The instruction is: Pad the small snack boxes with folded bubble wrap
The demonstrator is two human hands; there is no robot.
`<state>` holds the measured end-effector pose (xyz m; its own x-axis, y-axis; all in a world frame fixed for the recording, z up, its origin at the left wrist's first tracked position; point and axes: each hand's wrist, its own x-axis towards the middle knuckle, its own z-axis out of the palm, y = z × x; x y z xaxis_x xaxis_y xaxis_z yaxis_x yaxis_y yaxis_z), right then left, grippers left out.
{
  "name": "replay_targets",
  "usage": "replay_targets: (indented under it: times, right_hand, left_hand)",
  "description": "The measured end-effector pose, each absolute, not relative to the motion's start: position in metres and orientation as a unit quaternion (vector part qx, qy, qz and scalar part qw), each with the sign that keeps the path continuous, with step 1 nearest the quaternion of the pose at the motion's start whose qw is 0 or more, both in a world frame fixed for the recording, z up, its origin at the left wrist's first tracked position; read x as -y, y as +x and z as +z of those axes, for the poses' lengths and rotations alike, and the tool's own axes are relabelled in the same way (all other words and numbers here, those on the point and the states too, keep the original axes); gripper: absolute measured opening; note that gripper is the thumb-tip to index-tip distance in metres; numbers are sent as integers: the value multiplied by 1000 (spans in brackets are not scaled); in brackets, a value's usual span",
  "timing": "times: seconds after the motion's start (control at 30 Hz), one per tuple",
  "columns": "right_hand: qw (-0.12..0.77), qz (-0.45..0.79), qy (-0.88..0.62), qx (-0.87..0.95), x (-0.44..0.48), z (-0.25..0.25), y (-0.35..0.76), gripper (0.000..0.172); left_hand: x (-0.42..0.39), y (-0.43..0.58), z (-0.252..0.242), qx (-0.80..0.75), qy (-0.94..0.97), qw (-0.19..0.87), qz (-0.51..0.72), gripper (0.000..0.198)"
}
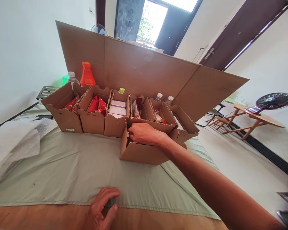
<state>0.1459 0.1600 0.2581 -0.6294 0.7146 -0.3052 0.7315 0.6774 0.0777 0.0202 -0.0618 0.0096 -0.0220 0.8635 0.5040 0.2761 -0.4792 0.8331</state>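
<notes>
My right hand (144, 133) reaches into a low cardboard box (141, 155) at the front of a row of boxes. Its fingers are curled down near the box's left end, and the fingertips are hidden inside, so whatever they hold cannot be made out. My left hand (104, 206) rests by the near edge of the green cloth (69, 166), thumb and fingers apart and holding nothing. Behind the front box, a cardboard bin (116, 127) holds white packs (117, 110). Another bin (91, 123) to its left contains red packets (97, 104).
A tall cardboard panel (139, 60) stands behind the bins. In front of it are an orange-capped bottle (87, 76) and several clear bottles. Bubble wrap (12, 140) lies at left. A fan (273, 100) sits on a wooden table (266, 118) at right.
</notes>
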Motion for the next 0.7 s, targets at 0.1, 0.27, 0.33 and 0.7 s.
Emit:
replay_targets:
  times: [0.1, 0.27, 0.33, 0.7]
  right_hand:
    - [80, -36, 387, -918, -157, 260, 162, 26]
    - [-284, -38, 406, -868, -107, 261, 244, 19]
    - [-387, -28, 441, -809, -78, 242, 283, 15]
    - [-554, -141, 610, -549, -60, 124, 323, 51]
  left_hand:
    - [64, 12, 18, -444, 677, 278, 517, 24]
    - [66, 0, 24, -501, 660, 318, 461, 27]
    - [56, -1, 32, -563, 610, 328, 451, 34]
    - [-57, 53, 97, -517, 545, 428, 501, 73]
